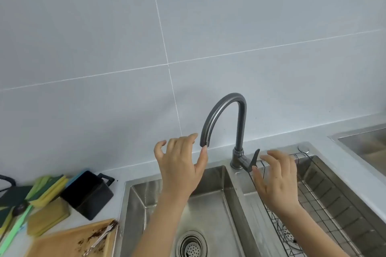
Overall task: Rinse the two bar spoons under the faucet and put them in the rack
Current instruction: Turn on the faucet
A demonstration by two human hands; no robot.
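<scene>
Both hands empty, fingers spread. Left hand (180,165) at the faucet (226,119) spout tip; right hand (276,179) by the lever (255,157). Bar spoons (99,240) lie on the wooden tray (62,244) at 7 o'clock; rack (309,204) at 4 o'clock.

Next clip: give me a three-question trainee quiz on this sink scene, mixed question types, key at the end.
1. True or false: the left hand is holding a bar spoon.
2. Where do the dirty spoons lie? A) in the left sink basin B) on the wooden tray left of the sink C) in the wire rack
3. Fill in: the right hand is beside the faucet's ____.

Key: 1. False; both hands are open and empty, the left thumb tip at the spout. 2. B. 3. handle.
</scene>
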